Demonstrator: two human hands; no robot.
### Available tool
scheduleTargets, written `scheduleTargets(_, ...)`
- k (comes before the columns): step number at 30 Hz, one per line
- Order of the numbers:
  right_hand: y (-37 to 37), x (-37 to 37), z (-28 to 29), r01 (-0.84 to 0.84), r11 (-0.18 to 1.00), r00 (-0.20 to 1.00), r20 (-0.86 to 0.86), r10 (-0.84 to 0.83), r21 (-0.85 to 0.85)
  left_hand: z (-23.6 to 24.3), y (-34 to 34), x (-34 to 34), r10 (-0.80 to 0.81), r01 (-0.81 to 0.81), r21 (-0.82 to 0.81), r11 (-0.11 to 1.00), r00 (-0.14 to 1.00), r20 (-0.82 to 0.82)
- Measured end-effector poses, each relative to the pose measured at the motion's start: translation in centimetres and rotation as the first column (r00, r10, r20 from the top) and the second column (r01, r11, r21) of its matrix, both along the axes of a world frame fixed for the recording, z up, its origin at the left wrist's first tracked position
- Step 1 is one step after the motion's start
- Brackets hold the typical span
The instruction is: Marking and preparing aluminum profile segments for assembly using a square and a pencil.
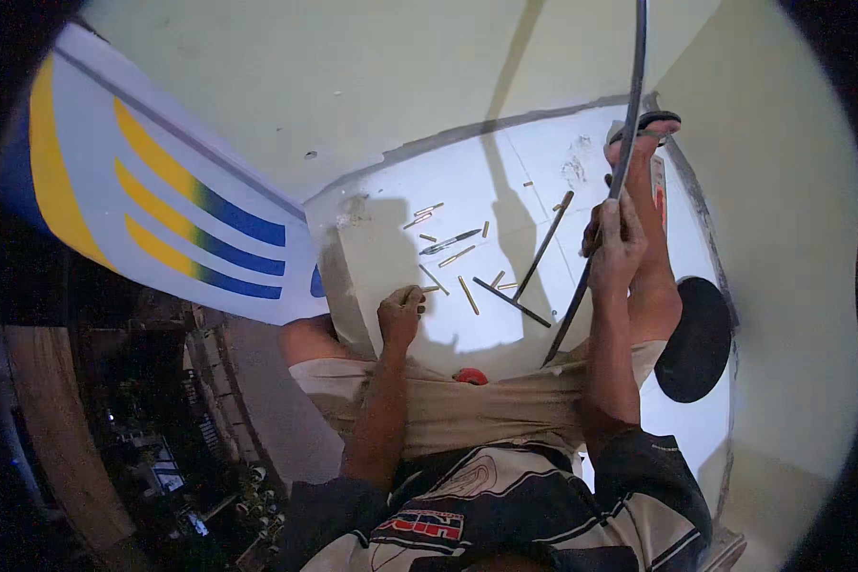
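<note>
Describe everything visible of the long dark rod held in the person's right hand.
The long dark rod is thin, slightly curved in this fisheye view, and looks like metal or stiff cable. It runs from the top edge of the picture down to the white floor near the person's lap. The right hand grips it about midway, fingers wrapped round. It passes beside the bare foot. Its upper end is out of view.

Short sticks (pixel 468 295) and a pen (pixel 451 241) lie scattered on the floor (pixel 467 181) between the left hand (pixel 400 316) and the cable (pixel 629 124) at right.
</note>
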State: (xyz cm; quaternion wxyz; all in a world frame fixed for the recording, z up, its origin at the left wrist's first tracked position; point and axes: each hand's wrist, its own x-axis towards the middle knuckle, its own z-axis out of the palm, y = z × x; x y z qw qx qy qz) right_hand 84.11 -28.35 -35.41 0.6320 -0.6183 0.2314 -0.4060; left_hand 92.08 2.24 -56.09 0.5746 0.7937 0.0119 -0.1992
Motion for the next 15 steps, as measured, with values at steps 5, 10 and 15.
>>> scheduleTargets(5, -3.6, 0.2, -1.2, 0.173, 0.985, 0.984, -0.049, -0.173, 0.007, 0.8, -0.5, -0.4, -0.046, 0.047, 0.018, 0.999, 0.998, -0.039)
scheduleTargets(10, -7.5, 0.5, -3.9, 0.228, 0.972, 0.964, -0.154, -0.218, 0.050, -0.2, -0.5, -0.6, -0.020, 0.017, -0.126, 0.992, 1.000, -0.020)
scheduleTargets(15, -9.7, 0.9, -7.4, 0.305, 0.939, 0.936, -0.231, -0.266, 0.156, 0.8, -1.2, -0.8, -0.025, 0.020, -0.116, 0.993, 0.999, -0.042)
